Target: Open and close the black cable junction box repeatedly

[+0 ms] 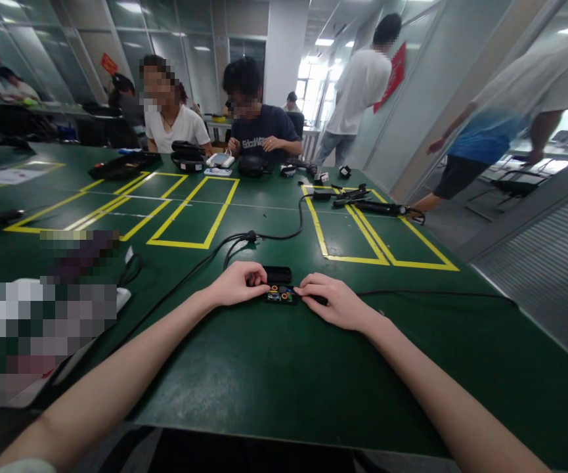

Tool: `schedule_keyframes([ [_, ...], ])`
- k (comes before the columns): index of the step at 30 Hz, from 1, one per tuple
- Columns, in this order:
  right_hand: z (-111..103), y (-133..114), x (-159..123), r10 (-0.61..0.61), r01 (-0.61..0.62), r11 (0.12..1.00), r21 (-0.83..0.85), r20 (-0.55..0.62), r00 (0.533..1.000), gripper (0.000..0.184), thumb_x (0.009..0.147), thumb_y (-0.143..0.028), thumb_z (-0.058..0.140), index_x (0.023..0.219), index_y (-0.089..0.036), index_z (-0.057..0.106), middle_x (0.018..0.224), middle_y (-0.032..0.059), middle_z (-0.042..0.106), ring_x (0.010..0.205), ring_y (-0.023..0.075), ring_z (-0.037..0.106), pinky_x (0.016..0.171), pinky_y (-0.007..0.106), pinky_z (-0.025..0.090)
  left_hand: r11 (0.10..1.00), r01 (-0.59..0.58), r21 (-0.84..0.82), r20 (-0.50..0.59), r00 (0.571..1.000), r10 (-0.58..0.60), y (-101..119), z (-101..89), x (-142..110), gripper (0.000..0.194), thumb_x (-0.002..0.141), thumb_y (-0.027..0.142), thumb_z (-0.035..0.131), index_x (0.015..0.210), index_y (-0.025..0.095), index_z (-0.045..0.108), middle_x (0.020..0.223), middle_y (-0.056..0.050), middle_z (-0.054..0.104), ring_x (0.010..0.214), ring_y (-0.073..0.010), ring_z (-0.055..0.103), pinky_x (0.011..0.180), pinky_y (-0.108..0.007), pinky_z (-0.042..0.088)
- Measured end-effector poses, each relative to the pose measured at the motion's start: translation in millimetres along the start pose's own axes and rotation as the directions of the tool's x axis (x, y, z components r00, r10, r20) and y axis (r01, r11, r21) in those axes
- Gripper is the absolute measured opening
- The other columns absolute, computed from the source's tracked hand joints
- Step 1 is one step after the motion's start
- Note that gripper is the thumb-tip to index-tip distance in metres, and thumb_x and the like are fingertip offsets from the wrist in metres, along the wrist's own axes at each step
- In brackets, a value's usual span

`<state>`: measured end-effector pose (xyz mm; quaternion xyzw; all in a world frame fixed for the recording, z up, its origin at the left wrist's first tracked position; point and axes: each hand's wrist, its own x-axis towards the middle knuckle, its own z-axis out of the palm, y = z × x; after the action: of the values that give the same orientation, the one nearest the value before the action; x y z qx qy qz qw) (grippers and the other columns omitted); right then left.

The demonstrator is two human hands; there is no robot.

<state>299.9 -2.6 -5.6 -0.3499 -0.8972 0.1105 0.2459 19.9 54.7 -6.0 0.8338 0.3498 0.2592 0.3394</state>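
In front of me on the green table (244, 368) is a small circuit board (280, 295) with copper-coloured coils, lying in a shallow black case half. My left hand (237, 284) is closed, thumb and fingertips pinching the board's left end. At the opposite end, the fingertips of my right hand (330, 301) grip the board's edge from the right. Just behind it lies a black case cover (278, 274), hollow side up, close to my left fingers. Which bits sit under my fingertips is hidden.
A black cable (195, 270) loops past my left arm; another thin cable (436, 296) runs off right. Yellow tape frames (180, 246) mark the table. Black devices (377, 207) lie back right, a black pouch (251, 165) farther back. Two people sit opposite; others walk at right.
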Motion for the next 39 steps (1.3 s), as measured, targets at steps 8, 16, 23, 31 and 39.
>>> schedule_keyframes([
  [8,15,11,1,0.245,-0.235,0.970,0.068,-0.241,0.939,0.025,0.101,-0.030,0.054,0.087,-0.023,0.074,0.084,0.0062,0.070,0.079,0.0212,0.066,0.074,0.036,0.054,0.980,-0.125,0.158,0.019,0.992,0.124,-4,-5.1,-1,0.024,0.091,0.038,0.070,0.104,0.020,0.080,0.093,-0.005,0.061,0.088,-0.0197,0.062,0.083,-0.031,0.047],
  [16,27,15,5,0.334,-0.343,0.939,-0.008,-0.204,0.920,0.029,0.098,-0.032,0.060,0.121,-0.022,0.073,0.125,0.0134,0.074,0.116,0.0316,0.065,0.099,0.055,0.049,0.973,-0.146,0.177,0.077,0.988,0.134,-3,1.2,0,0.025,0.095,0.031,0.067,0.110,0.016,0.081,0.081,-0.003,0.063,0.072,-0.0158,0.060,0.071,-0.027,0.043],
  [23,29,11,8,0.485,-0.419,0.859,0.296,-0.203,0.851,0.022,0.088,-0.029,0.069,0.109,-0.022,0.074,0.105,0.0084,0.078,0.099,0.0269,0.072,0.094,0.046,0.052,0.959,-0.174,0.226,0.072,0.984,0.161,-4,2.7,0,0.023,0.096,0.030,0.066,0.110,0.018,0.081,0.083,-0.004,0.067,0.074,-0.0157,0.062,0.071,-0.026,0.044],
  [31,29,5,12,0.566,-0.396,0.737,0.548,-0.178,0.805,0.029,0.080,-0.031,0.072,0.107,-0.021,0.070,0.096,0.0059,0.078,0.086,0.0224,0.071,0.076,0.035,0.052,0.922,-0.224,0.316,0.079,0.974,0.210,3,1.7,-2,0.022,0.099,0.029,0.062,0.104,0.019,0.081,0.083,-0.003,0.067,0.076,-0.0159,0.063,0.069,-0.025,0.044],
  [39,29,7,11,0.540,-0.370,0.755,0.542,-0.194,0.819,0.033,0.080,-0.029,0.071,0.111,-0.020,0.075,0.096,0.0056,0.077,0.082,0.0207,0.068,0.078,0.036,0.055,0.882,-0.275,0.382,0.086,0.961,0.263,8,2.3,-3,0.031,0.103,0.031,0.054,0.092,0.018,0.080,0.078,-0.002,0.062,0.074,-0.0151,0.061,0.066,-0.024,0.041],
])
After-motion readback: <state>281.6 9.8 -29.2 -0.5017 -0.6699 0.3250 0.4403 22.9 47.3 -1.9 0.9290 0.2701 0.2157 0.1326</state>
